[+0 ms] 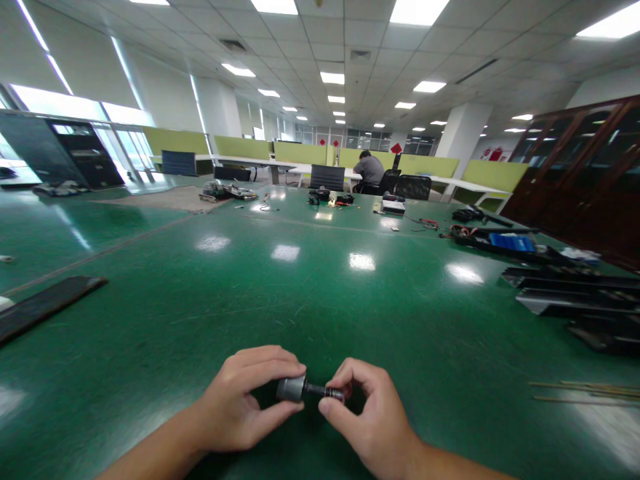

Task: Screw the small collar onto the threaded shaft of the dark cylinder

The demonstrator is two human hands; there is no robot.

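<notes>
Close to the table's near side, I hold a dark metal cylindrical part with a thin shaft (315, 389) between my two hands. My left hand (250, 393) is closed on its wide grey cylinder (291, 388), thumb below and fingers above. Thumb and index finger of my right hand (367, 407) pinch the narrow, ribbed end (335, 393). The part lies roughly level, just above the green tabletop (280, 313). My fingertips cover some of both ends, and its exact kind cannot be made out.
Thin brass-coloured rods (585, 392) lie at the right, below black metal profiles (575, 293). A dark flat bar (50, 303) rests at the left. Tools and small devices (330, 199) sit along the far edge. Beyond, a person (370, 170) sits bent over among desks.
</notes>
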